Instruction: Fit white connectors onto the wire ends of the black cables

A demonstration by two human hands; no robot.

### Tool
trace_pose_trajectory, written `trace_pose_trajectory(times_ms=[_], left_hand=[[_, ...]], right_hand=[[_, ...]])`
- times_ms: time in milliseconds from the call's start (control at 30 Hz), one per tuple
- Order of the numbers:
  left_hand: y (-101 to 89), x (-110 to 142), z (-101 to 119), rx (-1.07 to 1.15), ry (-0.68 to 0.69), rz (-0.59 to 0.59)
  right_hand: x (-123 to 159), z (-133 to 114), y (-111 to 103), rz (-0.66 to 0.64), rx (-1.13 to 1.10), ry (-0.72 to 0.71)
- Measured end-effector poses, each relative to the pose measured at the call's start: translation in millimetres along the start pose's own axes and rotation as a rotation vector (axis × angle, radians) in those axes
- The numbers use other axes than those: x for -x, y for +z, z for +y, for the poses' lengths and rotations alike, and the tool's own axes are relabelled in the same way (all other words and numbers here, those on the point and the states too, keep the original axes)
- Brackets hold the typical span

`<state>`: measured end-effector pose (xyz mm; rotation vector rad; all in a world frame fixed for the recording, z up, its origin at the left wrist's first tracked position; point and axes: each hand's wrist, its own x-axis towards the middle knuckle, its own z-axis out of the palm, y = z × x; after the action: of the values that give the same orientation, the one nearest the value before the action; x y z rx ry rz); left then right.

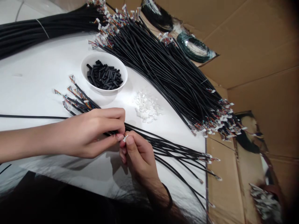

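My right hand [141, 154] pinches a small white connector [125, 138] between thumb and fingers, over the front part of the table. Fingertips of my left hand [100, 132] meet it from the left, closed on thin coloured wires; a bit of red shows at the tips. Behind and under both hands lies a loose bunch of black cables [168, 144], with coloured wire ends and white connectors [86, 102] showing to the left. One single black cable [32, 116] comes in from the left edge and passes out of sight at my left hand.
A white bowl [105, 90] of short black tube pieces [105, 76] stands beyond my hands. Right of it is a loose pile of small white connectors [147, 106]. A big heap of black cables [158, 68] lies behind, with a tied bundle [44, 29] at back left. Cardboard [252, 46] borders the right.
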<state>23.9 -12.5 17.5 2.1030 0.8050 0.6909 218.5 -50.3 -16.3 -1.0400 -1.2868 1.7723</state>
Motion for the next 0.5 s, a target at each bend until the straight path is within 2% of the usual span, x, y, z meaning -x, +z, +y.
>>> trace_pose_trajectory(times_ms=[167, 333, 500], left_hand=[[0.7, -2, -1, 0.116, -0.038, 0.019], [2.5, -2, 1, 0.204, -0.102, 0.028], [6.3, 0, 2, 0.104, -0.015, 0.103]], right_hand=[[1, -4, -2, 0.012, 0.049, 0.009], [1, -10, -3, 0.008, 0.141, -0.053], [-1, -14, -3, -0.013, 0.092, -0.019]])
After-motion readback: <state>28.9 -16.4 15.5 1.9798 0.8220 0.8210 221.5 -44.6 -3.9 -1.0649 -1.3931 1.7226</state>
